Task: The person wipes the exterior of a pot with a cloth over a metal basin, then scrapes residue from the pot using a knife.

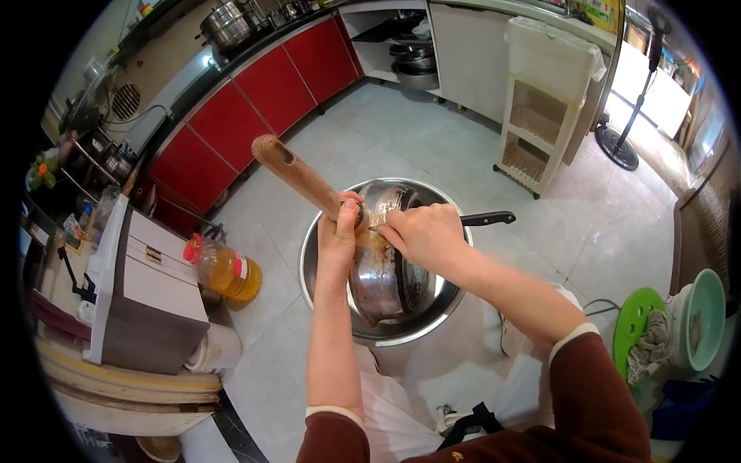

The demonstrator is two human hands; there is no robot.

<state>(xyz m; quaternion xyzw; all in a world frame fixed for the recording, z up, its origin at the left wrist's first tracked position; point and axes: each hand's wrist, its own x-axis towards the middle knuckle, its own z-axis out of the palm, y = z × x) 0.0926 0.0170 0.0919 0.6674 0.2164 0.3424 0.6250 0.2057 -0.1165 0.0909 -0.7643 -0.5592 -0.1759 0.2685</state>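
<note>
A metal saucepan (380,272) with brown, burnt stains is tipped on its side over a wide steel basin (310,287). Its long wooden handle (297,177) points up and to the left. My left hand (337,238) is closed round the base of that handle, where it joins the pan. Across the pan's side, my right hand (431,238) grips a knife by its blade part, with the black riveted knife handle (488,219) sticking out to the right. Its tip lies close to the handle joint, and my right fingers hide most of the blade.
An oil bottle (225,268) stands on the tiled floor to the left, near a white cabinet (158,266). A wheeled rack (538,116) and a fan (617,147) are at the far right. A green stool (639,328) with a rag and a pale green basin (704,320) stand nearer.
</note>
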